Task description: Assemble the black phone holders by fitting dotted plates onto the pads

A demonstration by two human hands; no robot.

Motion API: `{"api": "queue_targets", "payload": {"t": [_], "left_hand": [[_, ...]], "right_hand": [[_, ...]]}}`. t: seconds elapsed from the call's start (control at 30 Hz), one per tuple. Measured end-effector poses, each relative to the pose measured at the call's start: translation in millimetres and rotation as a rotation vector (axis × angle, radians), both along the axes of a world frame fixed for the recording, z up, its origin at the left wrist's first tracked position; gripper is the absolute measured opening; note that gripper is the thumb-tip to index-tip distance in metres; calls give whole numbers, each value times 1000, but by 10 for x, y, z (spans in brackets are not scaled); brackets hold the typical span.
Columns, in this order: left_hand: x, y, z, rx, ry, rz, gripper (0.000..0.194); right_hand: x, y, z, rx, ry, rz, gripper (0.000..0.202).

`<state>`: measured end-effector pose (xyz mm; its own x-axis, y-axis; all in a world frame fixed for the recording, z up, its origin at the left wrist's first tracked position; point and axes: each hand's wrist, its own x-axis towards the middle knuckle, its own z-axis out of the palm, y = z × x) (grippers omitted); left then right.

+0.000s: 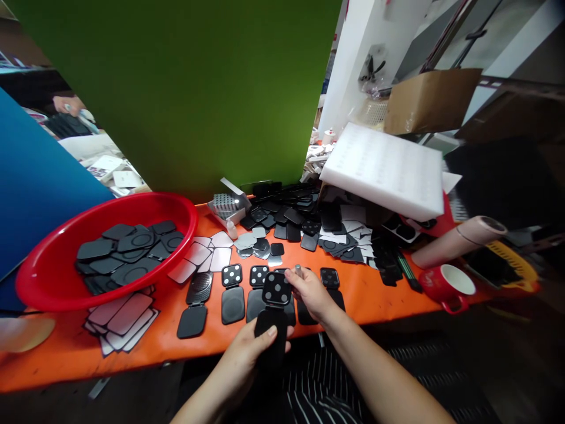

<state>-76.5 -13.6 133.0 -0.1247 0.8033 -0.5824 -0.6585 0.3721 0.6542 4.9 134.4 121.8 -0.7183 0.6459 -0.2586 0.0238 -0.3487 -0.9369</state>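
Note:
My left hand (242, 360) is closed around the lower panel of a black folding pad (277, 288), thumb on top and fingers underneath. Its upper panel is tilted up and shows several round grey discs. At that panel's right edge, my right hand (312, 293) pinches a small silver cylinder (299, 271). Behind the held pad, more black folding pads lie opened out in a row, among them one (232, 303) with dotted upper panel. At the row's left end is a pad (193, 321) whose upper panel has a ringed pattern instead.
A red basin (44, 277) of black pads stands left, with pale cards (128, 318) before it. Behind the row are metal plates (251, 242), a small bottle (232, 229) and a box of silver pieces (227, 206). White foam (384, 168), a tumbler (459, 241) and a red mug (441, 285) are right.

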Motion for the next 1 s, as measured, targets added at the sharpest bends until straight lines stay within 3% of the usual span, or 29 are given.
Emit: {"api": "queue_targets", "payload": {"t": [0.23, 0.43, 0.5, 0.67, 0.87, 1.0], "left_hand": [[5, -53, -28, 19, -15, 24, 47], [-22, -85, 35, -12, -95, 94, 62], [-31, -97, 79, 1, -134, 111, 61], [-68, -123, 122, 59, -278, 52, 44], [-86, -136, 59, 42, -201, 107, 37], [-127, -196, -19, 49, -154, 20, 36]], "right_hand": [[-27, 6, 43, -16, 8, 96, 35], [-52, -63, 77, 257, -60, 126, 33], [-65, -89, 104, 279, -47, 150, 31], [-98, -119, 88, 217, -43, 167, 31], [-89, -139, -35, 20, -53, 144, 36], [-59, -161, -117, -1, -75, 163, 34]]}}
